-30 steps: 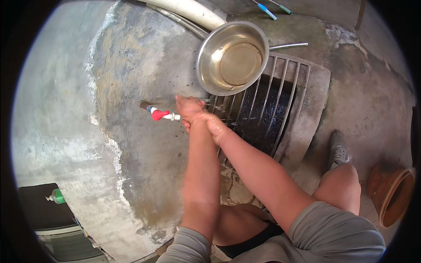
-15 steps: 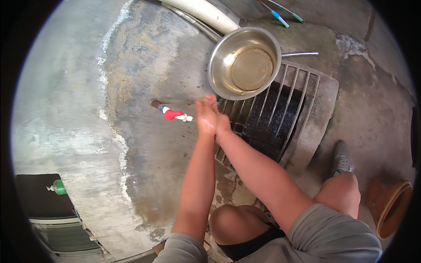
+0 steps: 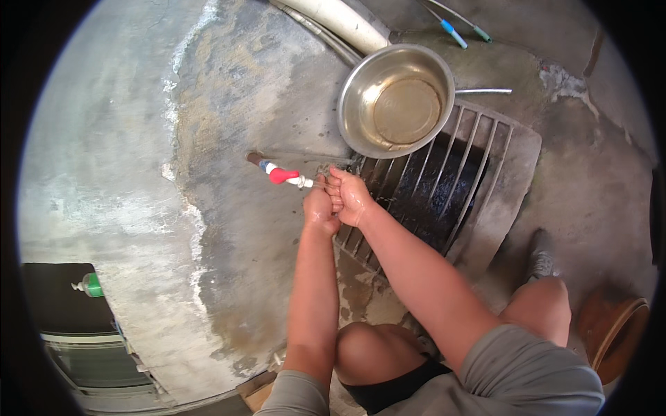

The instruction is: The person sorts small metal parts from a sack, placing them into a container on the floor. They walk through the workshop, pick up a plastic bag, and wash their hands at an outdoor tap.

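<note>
My left hand (image 3: 319,208) and my right hand (image 3: 352,197) are together, touching, just right of the wall tap's spout. Both look wet and bent into a loose cup, with their fingers meeting between them. No object shows in either one. The tap (image 3: 283,176) has a red lever and a white spout, and it sticks out of the grey wall. A little water seems to splash by the fingertips. Beneath and to the right of my hands is a drain pit covered by a metal grate (image 3: 424,182).
A steel basin (image 3: 407,111) rests on the far end of the grate, beside a thick white pipe (image 3: 340,24). Two thin-handled tools (image 3: 454,33) lie beyond it. A brown pot (image 3: 614,340) stands at the right, and a green bottle (image 3: 91,285) at the left.
My hands were pressed together with fingers stretched forward and blurred. They have drawn back slightly and turned into a cupped pose by the spout. The view has shifted a little.
</note>
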The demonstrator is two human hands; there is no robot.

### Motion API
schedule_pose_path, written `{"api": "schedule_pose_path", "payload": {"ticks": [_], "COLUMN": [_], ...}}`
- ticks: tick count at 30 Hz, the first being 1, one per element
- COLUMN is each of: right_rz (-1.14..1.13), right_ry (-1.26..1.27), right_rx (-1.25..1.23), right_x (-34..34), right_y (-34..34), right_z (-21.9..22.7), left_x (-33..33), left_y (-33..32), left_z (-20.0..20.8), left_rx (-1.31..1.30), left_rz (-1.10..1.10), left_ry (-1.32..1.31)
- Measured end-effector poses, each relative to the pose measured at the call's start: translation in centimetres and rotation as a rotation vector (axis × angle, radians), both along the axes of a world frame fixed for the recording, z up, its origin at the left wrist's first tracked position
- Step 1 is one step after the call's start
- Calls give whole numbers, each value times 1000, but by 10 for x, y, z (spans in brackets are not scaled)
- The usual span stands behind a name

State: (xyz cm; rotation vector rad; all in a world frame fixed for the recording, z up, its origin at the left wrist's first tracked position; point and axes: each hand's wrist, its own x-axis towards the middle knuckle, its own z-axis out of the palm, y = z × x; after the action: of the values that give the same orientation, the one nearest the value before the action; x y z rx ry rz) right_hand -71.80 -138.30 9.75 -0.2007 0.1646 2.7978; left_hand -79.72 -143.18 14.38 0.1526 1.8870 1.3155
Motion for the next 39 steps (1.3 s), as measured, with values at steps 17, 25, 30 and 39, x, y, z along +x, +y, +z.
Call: {"api": "schedule_pose_path", "payload": {"ticks": [17,25,30,39], "right_rz": [-506,-406,-37,-205], "right_ry": [-796,-1154,-24,-351], "right_rx": [936,870,28,143], "right_x": [-9,7,13,-5], "right_y": [6,33,47,33], "right_z": [-9,-9,8,8], "left_x": [37,87,62,53], "left_y": [36,22,11,7], "left_z": [-2,6,12,-24], "left_rx": [241,413,590,456], "left_rz": [46,-165,-11,-40], "left_ry": [51,36,-173,256]}}
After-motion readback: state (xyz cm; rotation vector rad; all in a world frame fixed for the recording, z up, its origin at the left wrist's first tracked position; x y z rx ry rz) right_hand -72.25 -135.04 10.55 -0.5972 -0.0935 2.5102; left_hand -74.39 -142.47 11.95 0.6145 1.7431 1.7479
